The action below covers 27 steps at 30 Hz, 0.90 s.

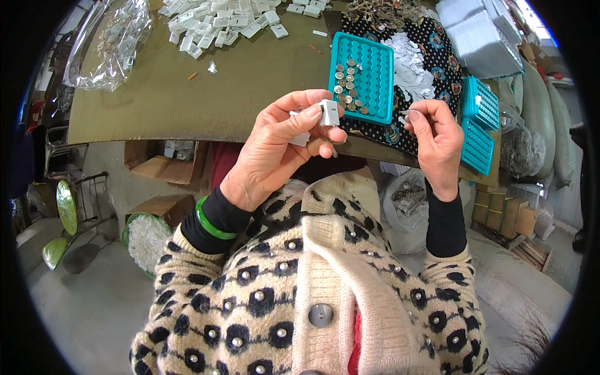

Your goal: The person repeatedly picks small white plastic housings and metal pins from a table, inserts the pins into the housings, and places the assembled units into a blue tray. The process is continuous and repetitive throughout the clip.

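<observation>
My left hand (275,134) is closed on a small white plastic case (330,113), the thumb lying across its face. Another white piece (300,139) shows between the lower fingers. Off to the right, my right hand (436,134) pinches a tiny whitish piece (404,117) between thumb and forefinger; its kind is too small to make out. Just beyond my hands lies a teal tray (379,69) with rows of round hollows. Several round, shiny metal discs (350,85), like button cells, are gathered on its left part.
White plastic cases (219,24) lie heaped at the far side of the table (156,106), with a clear plastic bag (115,50) to their left. White paper bits (409,65) cover a dark patterned cloth (440,50). More teal trays (478,147) and stacked white trays (481,40) stand right.
</observation>
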{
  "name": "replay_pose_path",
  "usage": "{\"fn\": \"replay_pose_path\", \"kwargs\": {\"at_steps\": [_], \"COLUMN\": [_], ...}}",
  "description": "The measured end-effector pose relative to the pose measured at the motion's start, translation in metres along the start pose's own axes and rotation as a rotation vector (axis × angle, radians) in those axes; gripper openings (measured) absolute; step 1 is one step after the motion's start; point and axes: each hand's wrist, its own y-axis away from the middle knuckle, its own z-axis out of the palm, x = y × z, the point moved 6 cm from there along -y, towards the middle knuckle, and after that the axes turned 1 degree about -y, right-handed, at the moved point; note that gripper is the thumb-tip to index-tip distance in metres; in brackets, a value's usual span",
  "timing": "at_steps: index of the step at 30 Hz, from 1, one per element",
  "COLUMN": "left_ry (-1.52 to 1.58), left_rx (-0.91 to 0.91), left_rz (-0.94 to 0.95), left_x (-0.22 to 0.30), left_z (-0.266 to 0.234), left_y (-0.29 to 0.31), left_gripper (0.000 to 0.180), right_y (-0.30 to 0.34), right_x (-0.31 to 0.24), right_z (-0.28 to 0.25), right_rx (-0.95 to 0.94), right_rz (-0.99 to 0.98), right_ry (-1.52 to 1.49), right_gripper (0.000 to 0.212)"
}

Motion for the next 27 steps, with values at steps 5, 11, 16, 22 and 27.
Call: {"fn": "replay_pose_path", "kwargs": {"at_steps": [5, 11, 16, 22, 27], "left_ry": [-0.084, -0.043, 0.038, 0.058, -0.071], "left_rx": [-0.002, 0.012, -0.031, 0.022, 0.031], "left_rz": [-0.004, 0.006, -0.029, 0.004, 0.049], "left_x": [-0.001, 0.001, 0.002, 0.003, 0.003], "left_z": [0.001, -0.001, 0.001, -0.003, -0.007], "left_y": [0.004, 0.01, 0.012, 0.015, 0.015], "left_gripper": [0.024, 0.024, 0.024, 0.02, 0.018], "right_y": [0.003, 0.002, 0.0, 0.004, 0.006], "right_x": [-0.035, -0.048, -0.051, -0.062, -0.064], "right_z": [0.041, 0.076, 0.083, 0.086, 0.095], "right_rx": [-0.06, -0.078, -0.058, -0.064, -0.017], "right_rz": [-0.129, -0.165, -0.23, -0.331, -0.361], "right_ry": [-0.439, -0.519, -0.342, -0.18, -0.09], "right_gripper": [0.003, 0.006, 0.008, 0.005, 0.009]}}
